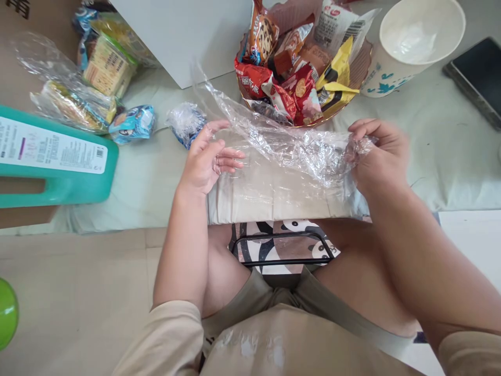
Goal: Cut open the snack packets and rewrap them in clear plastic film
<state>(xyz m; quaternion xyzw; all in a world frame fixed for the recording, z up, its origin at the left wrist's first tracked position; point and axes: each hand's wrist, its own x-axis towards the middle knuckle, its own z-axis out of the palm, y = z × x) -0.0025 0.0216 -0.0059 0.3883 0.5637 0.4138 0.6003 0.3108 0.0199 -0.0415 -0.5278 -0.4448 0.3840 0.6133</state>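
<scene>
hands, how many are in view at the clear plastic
2. The left hand, fingers spread, is by the left part of the clear plastic; the right hand grips its bunched right end. No other hand shows.

Red packet (250, 78): blurred Chinese characters. White wrapper (331, 23): barcode (355, 34). Bottle label (52, 149): print too small.

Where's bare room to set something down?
Two bare patches of pale green cloth: right of your right hand, below the cup and phone; and between the teal container and left hand. Crowded: upper left, with snack packets; between your hands, clear plastic; beyond it, the bowl.
</scene>
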